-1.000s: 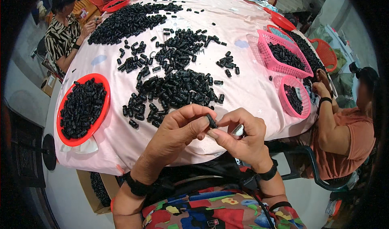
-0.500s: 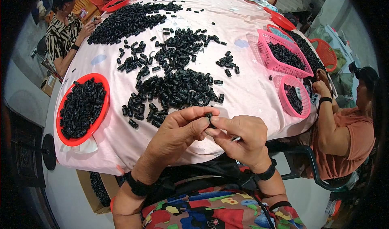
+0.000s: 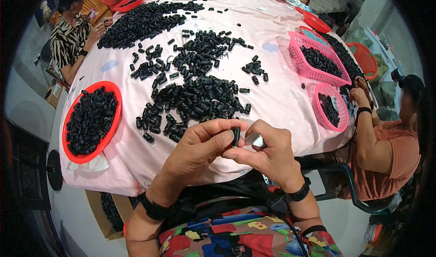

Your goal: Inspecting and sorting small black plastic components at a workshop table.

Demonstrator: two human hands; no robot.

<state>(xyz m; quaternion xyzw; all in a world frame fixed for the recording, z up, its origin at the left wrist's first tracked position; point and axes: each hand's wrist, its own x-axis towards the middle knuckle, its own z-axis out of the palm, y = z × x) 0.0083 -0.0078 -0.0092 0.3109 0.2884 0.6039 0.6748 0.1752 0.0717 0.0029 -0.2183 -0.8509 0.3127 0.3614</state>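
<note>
My left hand [image 3: 206, 143] pinches a small black cylindrical part [image 3: 236, 137] upright between thumb and fingertips. Close beside it, my right hand [image 3: 274, 154] is closed round a short, shiny metal blade-like tool [image 3: 255, 140], whose exact kind I cannot make out. The tool's tip is near the black part; whether they touch is unclear. Just beyond my hands lies a loose pile of similar black parts [image 3: 195, 98] on the pink tablecloth [image 3: 268, 102].
A red basin [image 3: 119, 116] of black parts stands at the left. On the right are a pink rectangular basket [image 3: 297, 61] and a round pink basket [image 3: 318, 116]. Co-workers sit at the far left [image 3: 72, 43] and right [image 3: 381, 139]. An open cardboard box [image 3: 122, 207] is below the table.
My right hand has drawn slightly back from the black part and opened its grip a little, so the metal tool now shows. The black part is more exposed in my left hand.
</note>
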